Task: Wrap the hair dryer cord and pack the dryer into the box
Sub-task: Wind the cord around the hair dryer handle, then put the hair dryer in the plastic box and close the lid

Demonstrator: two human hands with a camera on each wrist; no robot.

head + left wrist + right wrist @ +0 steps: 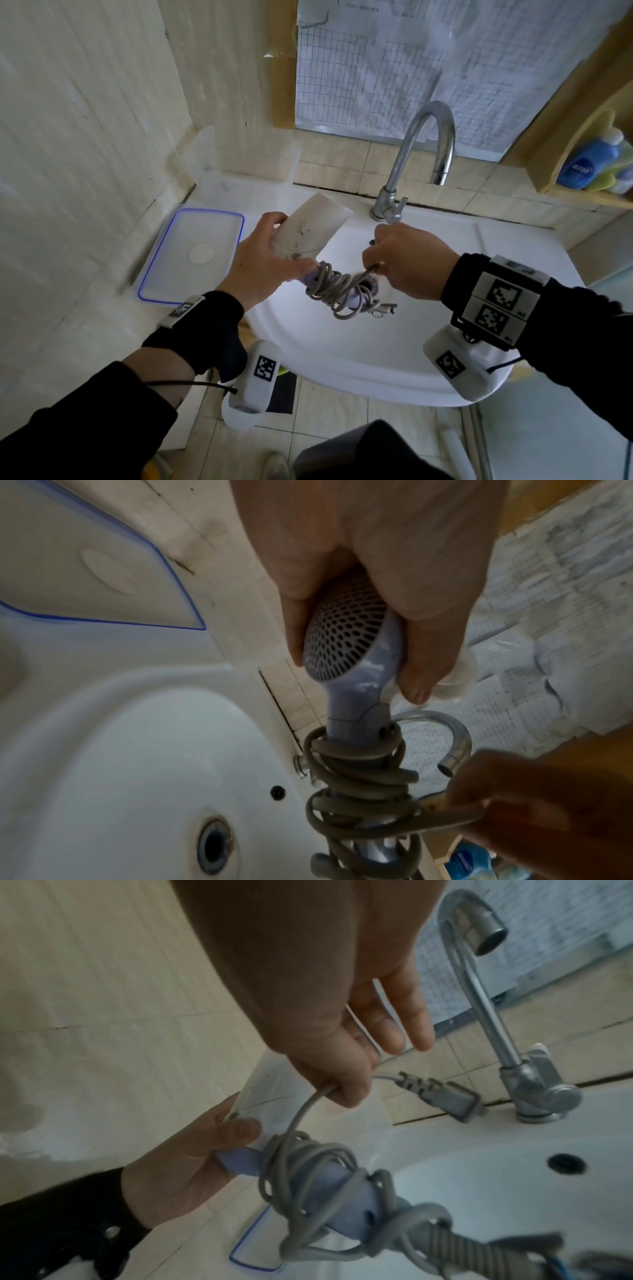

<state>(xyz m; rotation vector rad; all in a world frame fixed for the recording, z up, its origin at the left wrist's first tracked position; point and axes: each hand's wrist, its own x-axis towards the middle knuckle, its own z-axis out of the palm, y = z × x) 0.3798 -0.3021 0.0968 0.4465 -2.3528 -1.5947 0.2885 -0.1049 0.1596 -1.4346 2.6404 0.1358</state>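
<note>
Above the white sink [342, 359], left hand [260, 260] gripping the hair dryer [308, 229] by its body, handle pointing right and down. Grey cord [337, 287] coiled round the handle; right hand [407, 260] pinching its free end, plug [441, 1093] dangling beyond the fingers. Clear box [239, 154] far left against the wall, blue-rimmed lid [191, 255] flat beside the sink.

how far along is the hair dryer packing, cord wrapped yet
Mostly wrapped: the cord coils several times around the dryer handle. In hand: the left hand grips the dryer body, the right hand pinches the last free stretch near the plug. Left: finish the wrap and put the dryer in the clear box; its lid lies off.
</note>
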